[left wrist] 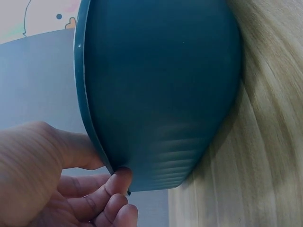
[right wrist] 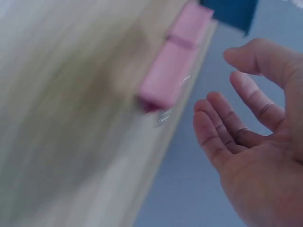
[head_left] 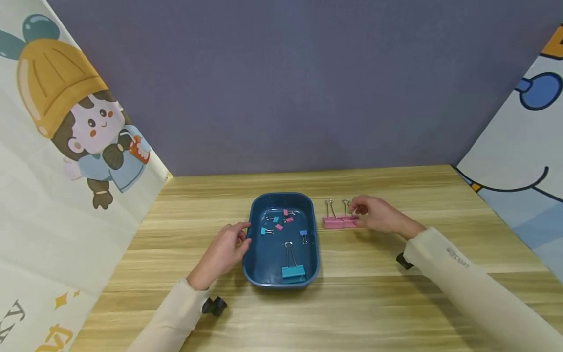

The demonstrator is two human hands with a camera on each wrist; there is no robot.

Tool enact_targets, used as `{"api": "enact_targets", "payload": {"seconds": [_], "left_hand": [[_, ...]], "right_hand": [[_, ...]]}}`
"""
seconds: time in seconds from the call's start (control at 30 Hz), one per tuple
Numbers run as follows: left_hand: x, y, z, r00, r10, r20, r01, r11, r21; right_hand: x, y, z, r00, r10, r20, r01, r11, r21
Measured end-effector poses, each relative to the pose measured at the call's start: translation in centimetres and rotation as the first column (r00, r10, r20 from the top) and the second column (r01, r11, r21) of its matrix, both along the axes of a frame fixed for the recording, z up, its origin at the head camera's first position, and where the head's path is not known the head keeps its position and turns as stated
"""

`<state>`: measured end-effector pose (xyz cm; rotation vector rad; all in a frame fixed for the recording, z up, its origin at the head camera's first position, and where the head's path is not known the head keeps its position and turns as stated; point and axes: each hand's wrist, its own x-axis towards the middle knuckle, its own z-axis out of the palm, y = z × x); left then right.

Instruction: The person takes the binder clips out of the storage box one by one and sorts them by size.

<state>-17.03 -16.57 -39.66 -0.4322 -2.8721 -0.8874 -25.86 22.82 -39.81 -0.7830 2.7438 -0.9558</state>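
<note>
A dark blue plastic bin (head_left: 281, 195) stands on the table, holding several small pink, teal and blue binder clips and one large teal binder clip (head_left: 293, 272). My left hand (head_left: 224, 248) pinches the bin's left rim, as the left wrist view shows at close range. To the right of the bin, two large pink binder clips (head_left: 333, 223) stand side by side with their wire handles up. Beside the right-hand one is my right hand (head_left: 374, 214). In the right wrist view its fingers (right wrist: 208, 132) are loosely bent, apart from the pink clips, and hold nothing.
The wood-grain table (head_left: 352, 308) ends at a grey-purple panel (head_left: 308, 88) behind. Cartoon-printed white sheets (head_left: 44, 234) flank it on the left and right. A small black device (head_left: 214, 306) is strapped at each wrist.
</note>
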Motion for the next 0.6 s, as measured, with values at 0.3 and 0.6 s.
{"api": "enact_targets", "payload": {"seconds": [0.3, 0.6], "left_hand": [[-0.1, -0.1, -0.1, 1.0, -0.008, -0.012, 0.008, 1.0, -0.003], [0.0, 0.0, 0.1, 1.0, -0.005, 0.005, 0.005, 1.0, -0.007]], "right_hand": [[1.6, -3.6, 2.5, 0.981, 0.113, -0.157, -0.115, 0.993, -0.003], [3.1, -6.2, 3.6, 0.962, 0.206, -0.18, -0.223, 0.972, -0.077]]}}
